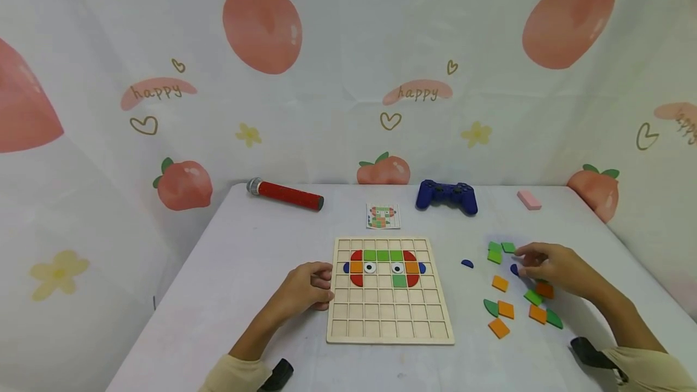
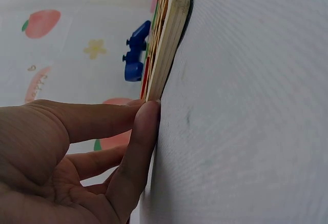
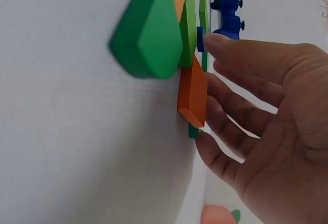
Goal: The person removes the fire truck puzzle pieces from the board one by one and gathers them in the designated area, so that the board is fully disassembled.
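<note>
My left hand [image 1: 307,288] is at the left edge of a wooden grid board [image 1: 376,313], its fingertips touching the edge. In the left wrist view, the fingertips meet the side of the board [image 2: 169,39]. Red, orange, green and blue pieces and two eye discs [image 1: 397,268] are set in the board's upper squares. My right hand [image 1: 561,268] is over loose pieces at the right, thumb and forefinger apart. Close to the thumb tip is a blue half-disc [image 1: 514,269]. In the right wrist view, an orange piece [image 3: 192,93] lies beside the fingers, with a green piece [image 3: 148,34] closer to the camera.
Another blue half-disc [image 1: 467,264] lies between board and loose pieces. Several orange squares [image 1: 498,328] and green pieces [image 1: 553,319] are scattered at the right. Along the back are a red microphone [image 1: 288,194], a picture card [image 1: 383,216], a blue game controller [image 1: 446,196] and a pink block [image 1: 529,199].
</note>
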{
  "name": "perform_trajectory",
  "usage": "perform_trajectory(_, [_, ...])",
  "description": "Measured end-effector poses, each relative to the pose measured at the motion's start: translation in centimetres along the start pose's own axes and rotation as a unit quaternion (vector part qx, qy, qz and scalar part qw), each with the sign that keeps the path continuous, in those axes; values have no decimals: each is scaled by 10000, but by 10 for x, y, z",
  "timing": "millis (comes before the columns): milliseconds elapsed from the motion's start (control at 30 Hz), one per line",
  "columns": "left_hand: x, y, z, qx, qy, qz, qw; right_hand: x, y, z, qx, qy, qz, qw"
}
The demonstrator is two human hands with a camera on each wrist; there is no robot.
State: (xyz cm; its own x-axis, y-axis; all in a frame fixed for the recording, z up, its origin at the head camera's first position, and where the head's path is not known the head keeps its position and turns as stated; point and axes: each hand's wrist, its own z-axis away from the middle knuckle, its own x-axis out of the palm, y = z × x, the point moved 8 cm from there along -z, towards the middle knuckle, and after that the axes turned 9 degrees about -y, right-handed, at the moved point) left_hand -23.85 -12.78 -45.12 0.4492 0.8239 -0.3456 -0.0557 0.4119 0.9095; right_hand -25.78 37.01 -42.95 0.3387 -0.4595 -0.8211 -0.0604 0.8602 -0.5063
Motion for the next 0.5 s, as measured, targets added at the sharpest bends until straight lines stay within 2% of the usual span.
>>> perform_trajectory(233, [-1, 0, 1, -27, 37, 11, 10000, 4, -4, 2, -89, -112, -141, 9998])
perform_trajectory(500, [0, 1, 2, -40, 29, 1, 10000, 4, -16, -4, -295, -47, 26, 9996])
